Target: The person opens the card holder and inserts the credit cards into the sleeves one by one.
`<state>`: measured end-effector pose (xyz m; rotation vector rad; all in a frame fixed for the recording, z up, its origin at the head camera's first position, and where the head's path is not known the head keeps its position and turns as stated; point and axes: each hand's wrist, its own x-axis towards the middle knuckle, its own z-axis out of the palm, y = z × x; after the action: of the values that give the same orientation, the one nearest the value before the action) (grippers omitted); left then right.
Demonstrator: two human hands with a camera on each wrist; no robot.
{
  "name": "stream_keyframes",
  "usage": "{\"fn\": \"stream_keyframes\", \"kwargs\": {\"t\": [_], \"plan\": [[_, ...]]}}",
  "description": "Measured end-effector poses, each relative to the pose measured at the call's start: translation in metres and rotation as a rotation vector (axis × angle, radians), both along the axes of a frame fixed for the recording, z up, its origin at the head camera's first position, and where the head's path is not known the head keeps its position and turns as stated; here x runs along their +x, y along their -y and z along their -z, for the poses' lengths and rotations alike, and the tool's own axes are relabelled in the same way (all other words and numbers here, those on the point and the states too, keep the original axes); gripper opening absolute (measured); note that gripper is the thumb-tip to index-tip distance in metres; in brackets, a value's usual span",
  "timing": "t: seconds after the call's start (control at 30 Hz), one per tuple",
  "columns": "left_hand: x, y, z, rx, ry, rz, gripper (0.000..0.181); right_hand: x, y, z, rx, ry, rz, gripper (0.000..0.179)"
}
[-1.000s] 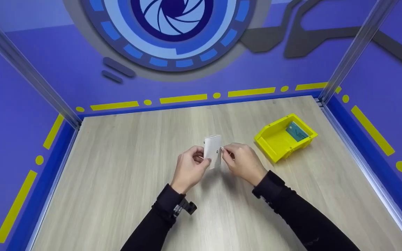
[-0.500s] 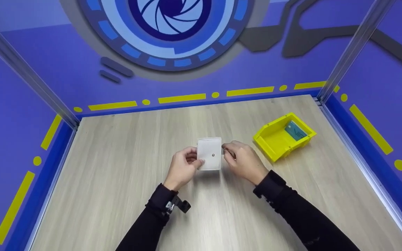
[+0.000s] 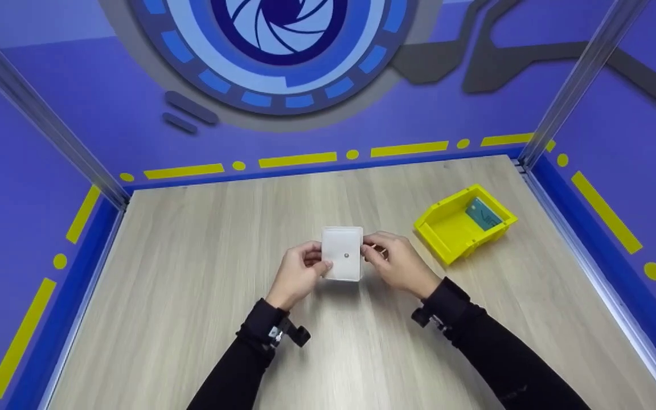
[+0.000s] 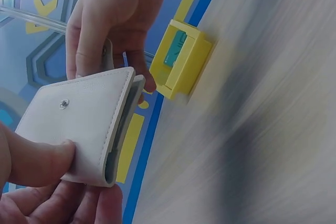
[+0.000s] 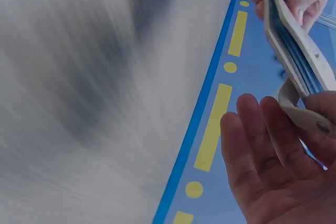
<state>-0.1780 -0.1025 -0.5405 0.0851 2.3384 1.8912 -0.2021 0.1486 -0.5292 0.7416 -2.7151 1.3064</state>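
A small white wallet (image 3: 339, 242) is held upright above the table. My left hand (image 3: 295, 274) grips its left side, the thumb (image 4: 44, 161) on the front face below a metal snap stud (image 4: 64, 104) and the fingers behind. On the wallet's other side is my right hand (image 3: 401, 266), pinching at the closing strap (image 5: 302, 115) where it leaves the edge. That strap hangs unfastened and has its own snap. In the right wrist view the other right fingers (image 5: 254, 135) are fairly straight. Blue-grey inner layers show between the wallet's covers.
A yellow open-front bin (image 3: 447, 230) stands on the wooden table (image 3: 203, 256) to the right. Inside it leans a teal card (image 3: 483, 214). Blue panels with metal corner posts (image 3: 581, 80) surround the table at the back and sides.
The wallet has turned from nearly edge-on to face the head camera, its left side swinging leftward with my left hand. My right fingers have loosened a little at the strap.
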Motion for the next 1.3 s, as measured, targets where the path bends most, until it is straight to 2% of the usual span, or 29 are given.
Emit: {"fn": "stream_keyframes", "kwargs": {"t": [0.27, 0.43, 0.57, 0.8, 1.0, 1.3], "plan": [[0.0, 0.001, 0.002, -0.021, 0.002, 0.047, 0.034, 0.003, 0.003, -0.006, -0.056, 0.082, -0.028, 0.012], [0.002, -0.001, 0.005, -0.049, 0.007, 0.082, 0.041, 0.003, 0.003, -0.005, -0.095, 0.148, -0.059, 0.014], [0.004, -0.003, 0.007, -0.102, -0.016, 0.123, 0.045, 0.004, 0.003, -0.004, -0.115, 0.183, -0.094, 0.019], [0.002, -0.008, 0.007, -0.172, -0.069, 0.154, 0.05, 0.003, 0.001, -0.006, -0.113, 0.168, -0.132, 0.017], [0.003, -0.011, 0.007, -0.213, -0.077, 0.16, 0.051, 0.004, 0.0, -0.005, -0.125, 0.159, -0.149, 0.015], [0.004, -0.014, 0.01, -0.212, -0.075, 0.193, 0.055, 0.006, 0.003, -0.005, -0.117, 0.15, -0.157, 0.014]]}}
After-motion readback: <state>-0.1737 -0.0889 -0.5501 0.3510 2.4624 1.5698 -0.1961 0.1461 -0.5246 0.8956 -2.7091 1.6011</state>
